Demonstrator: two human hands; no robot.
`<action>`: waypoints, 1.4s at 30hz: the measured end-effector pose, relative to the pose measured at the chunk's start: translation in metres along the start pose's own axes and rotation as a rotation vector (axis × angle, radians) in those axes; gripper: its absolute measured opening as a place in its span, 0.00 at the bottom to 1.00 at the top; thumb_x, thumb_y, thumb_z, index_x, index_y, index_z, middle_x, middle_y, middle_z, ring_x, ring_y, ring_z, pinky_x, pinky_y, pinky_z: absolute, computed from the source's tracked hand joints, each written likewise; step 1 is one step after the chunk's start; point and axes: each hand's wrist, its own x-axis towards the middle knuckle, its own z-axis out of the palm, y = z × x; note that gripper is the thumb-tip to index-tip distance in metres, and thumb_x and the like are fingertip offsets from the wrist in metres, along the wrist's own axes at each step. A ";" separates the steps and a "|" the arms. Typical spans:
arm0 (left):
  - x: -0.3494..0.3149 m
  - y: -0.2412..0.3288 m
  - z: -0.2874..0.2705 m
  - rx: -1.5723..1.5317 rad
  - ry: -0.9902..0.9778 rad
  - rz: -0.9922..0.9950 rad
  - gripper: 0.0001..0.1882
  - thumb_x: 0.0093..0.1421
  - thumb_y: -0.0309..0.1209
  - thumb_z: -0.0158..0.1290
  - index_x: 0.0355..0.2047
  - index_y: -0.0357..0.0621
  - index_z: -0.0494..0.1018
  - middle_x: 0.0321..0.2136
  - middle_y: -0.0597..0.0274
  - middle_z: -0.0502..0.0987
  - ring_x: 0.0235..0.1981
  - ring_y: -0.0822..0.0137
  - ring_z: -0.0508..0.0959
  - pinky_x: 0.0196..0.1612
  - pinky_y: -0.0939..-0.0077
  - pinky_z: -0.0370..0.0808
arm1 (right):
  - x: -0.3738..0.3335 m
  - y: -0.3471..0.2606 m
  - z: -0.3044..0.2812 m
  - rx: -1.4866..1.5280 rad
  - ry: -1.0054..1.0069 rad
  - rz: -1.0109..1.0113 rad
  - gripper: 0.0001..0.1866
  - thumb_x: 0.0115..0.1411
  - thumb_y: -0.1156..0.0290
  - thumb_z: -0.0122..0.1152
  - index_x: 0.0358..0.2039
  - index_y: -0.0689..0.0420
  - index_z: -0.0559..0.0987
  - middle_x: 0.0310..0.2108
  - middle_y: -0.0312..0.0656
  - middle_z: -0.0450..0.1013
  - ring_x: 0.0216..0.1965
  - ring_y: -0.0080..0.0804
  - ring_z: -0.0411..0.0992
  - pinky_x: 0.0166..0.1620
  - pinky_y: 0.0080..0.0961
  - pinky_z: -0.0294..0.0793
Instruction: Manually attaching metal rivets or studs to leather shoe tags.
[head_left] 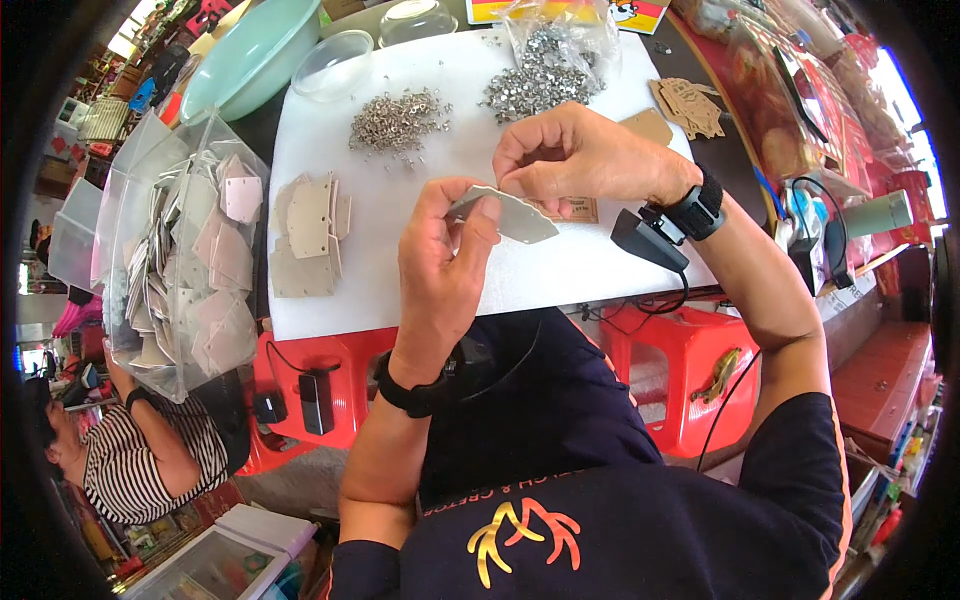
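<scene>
My left hand (447, 245) grips a thin grey flat piece (522, 224) with small holes along its edge, thumb on top and fingers beneath. The piece is tilted above the white foam sheet (420, 285). At its far edge, my right hand (570, 155) is closed in a pinch; whatever sits between the fingertips is hidden. Beyond my hands lie a heap of small coppery metal fasteners (393, 122) and a heap of silvery metal parts (535, 88), partly under a clear plastic bag (575, 45). Left of my left hand rests a stack of similar grey pieces (308, 262).
A clear bin (125, 290) full of grey pieces stands at the left. Brown cut pieces (690, 108) lie at the far right. A teal basin (250, 60) and clear bowls (333, 66) stand behind. Red stools (700, 365) are below; another person (150, 455) sits at left.
</scene>
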 end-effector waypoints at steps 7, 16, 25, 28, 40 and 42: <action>-0.001 0.004 -0.004 0.010 -0.031 -0.029 0.08 0.67 0.29 0.50 0.42 0.36 0.71 0.33 0.63 0.76 0.32 0.77 0.75 0.37 0.81 0.75 | -0.001 -0.001 0.004 0.052 0.018 0.027 0.06 0.61 0.73 0.56 0.33 0.61 0.77 0.21 0.28 0.69 0.21 0.12 0.66 0.25 0.13 0.66; 0.000 -0.001 0.000 0.003 0.018 -0.096 0.11 0.67 0.30 0.49 0.44 0.35 0.71 0.35 0.60 0.78 0.32 0.75 0.77 0.31 0.80 0.78 | -0.005 0.016 0.012 -0.152 0.091 -0.203 0.09 0.63 0.68 0.58 0.39 0.59 0.77 0.25 0.25 0.70 0.23 0.09 0.62 0.25 0.12 0.60; 0.003 0.009 0.004 -0.219 -0.045 -0.255 0.11 0.64 0.30 0.53 0.43 0.37 0.73 0.34 0.64 0.79 0.30 0.77 0.77 0.31 0.81 0.74 | -0.027 0.018 0.007 0.346 0.142 0.076 0.10 0.64 0.67 0.58 0.41 0.59 0.79 0.22 0.26 0.69 0.21 0.10 0.60 0.24 0.13 0.58; 0.003 0.001 0.002 -0.298 -0.017 -0.280 0.10 0.64 0.30 0.53 0.43 0.38 0.74 0.34 0.65 0.79 0.31 0.78 0.76 0.33 0.81 0.71 | -0.028 0.012 0.013 0.284 0.216 0.050 0.09 0.64 0.68 0.58 0.40 0.60 0.78 0.24 0.28 0.70 0.22 0.11 0.64 0.26 0.12 0.62; -0.004 -0.001 -0.023 -0.141 0.111 -0.174 0.11 0.63 0.30 0.53 0.44 0.41 0.74 0.32 0.68 0.78 0.30 0.81 0.73 0.32 0.85 0.66 | -0.048 0.037 -0.009 -0.828 0.507 0.109 0.19 0.59 0.56 0.60 0.41 0.59 0.77 0.30 0.47 0.76 0.26 0.52 0.75 0.33 0.38 0.77; -0.004 -0.001 -0.023 -0.142 0.098 -0.174 0.10 0.63 0.30 0.52 0.44 0.41 0.74 0.32 0.69 0.78 0.30 0.81 0.73 0.32 0.85 0.66 | -0.049 0.041 0.005 -1.046 0.527 0.000 0.21 0.57 0.53 0.62 0.42 0.56 0.78 0.36 0.48 0.74 0.32 0.51 0.76 0.35 0.41 0.76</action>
